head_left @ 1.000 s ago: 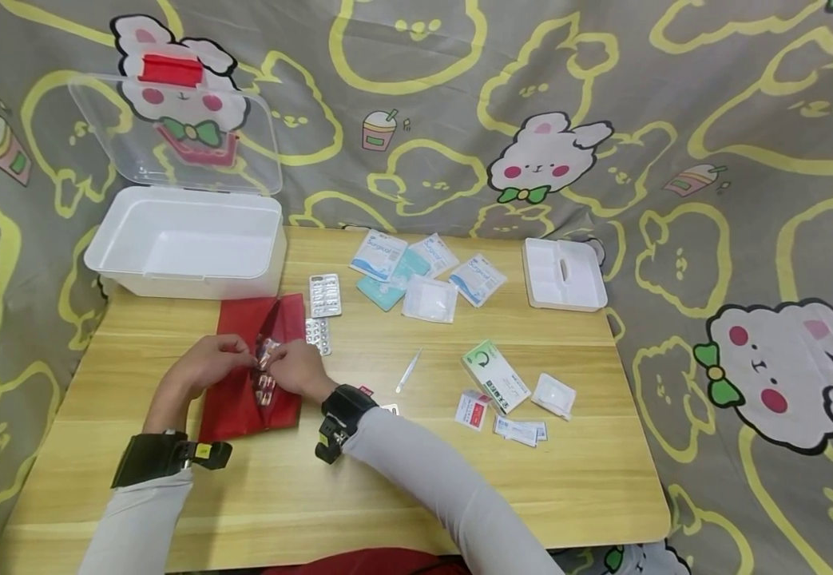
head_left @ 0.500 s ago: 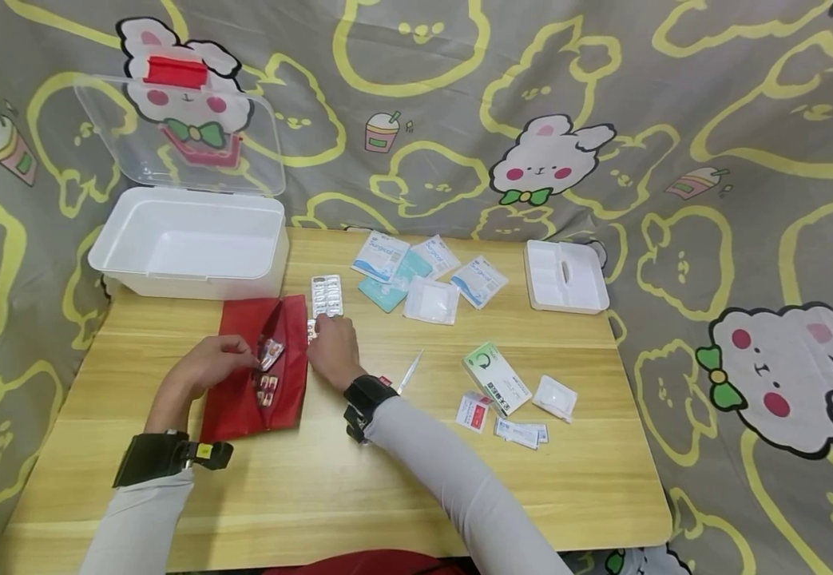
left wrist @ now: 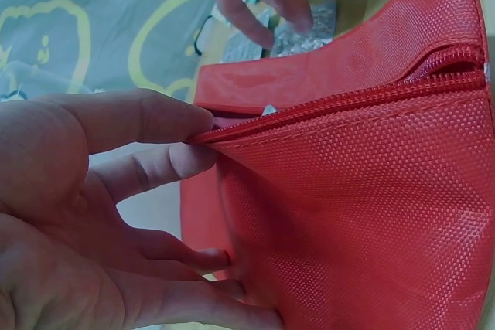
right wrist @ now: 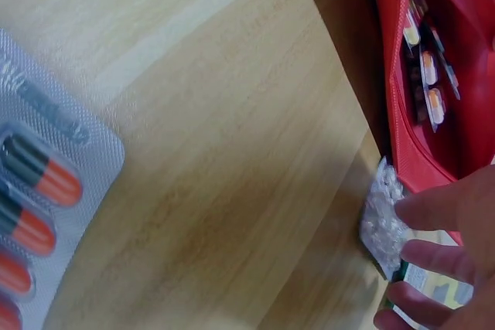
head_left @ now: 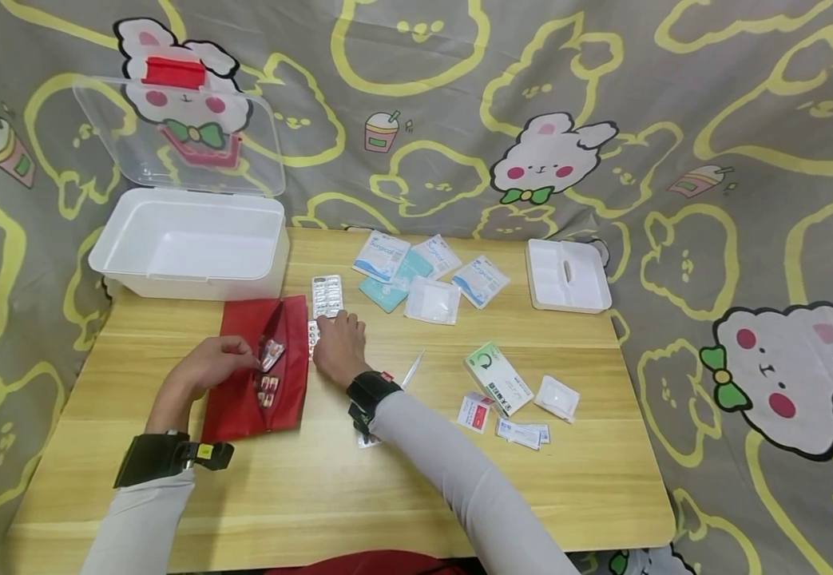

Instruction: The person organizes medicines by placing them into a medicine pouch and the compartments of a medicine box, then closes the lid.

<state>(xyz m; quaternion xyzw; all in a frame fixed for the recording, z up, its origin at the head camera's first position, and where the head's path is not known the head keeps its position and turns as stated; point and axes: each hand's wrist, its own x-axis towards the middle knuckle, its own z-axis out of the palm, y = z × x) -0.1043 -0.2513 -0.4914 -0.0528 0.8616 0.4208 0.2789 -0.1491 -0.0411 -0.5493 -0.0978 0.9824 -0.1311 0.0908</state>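
Observation:
My left hand point(head_left: 211, 367) pinches the zipped edge of a red zip pouch point(head_left: 229, 411) between thumb and forefinger, the other fingers spread along its side. The pouch gapes, with blister packs of capsules point(right wrist: 431, 86) inside. To its right, my right hand point(head_left: 343, 347) has its fingertips at a silver blister pack point(head_left: 312, 339) lying flat against the pouch's side. In the right wrist view the fingers are slightly bent and parted over that pack point(right wrist: 383, 222). Just beyond lies another silver blister pack point(head_left: 327, 295).
A white box point(head_left: 193, 279) with its clear lid raised stands behind the pouch. Surgical packets point(head_left: 434, 300), tweezers point(head_left: 412, 370), a green-white medicine box point(head_left: 498, 378) and a white tray point(head_left: 567, 275) lie rightward. An orange-and-black capsule blister pack point(right wrist: 46, 183) sits near my right wrist.
My right hand has come out of the pouch opening and moved right to the silver blister pack beside it. My left hand has kept holding the pouch edge.

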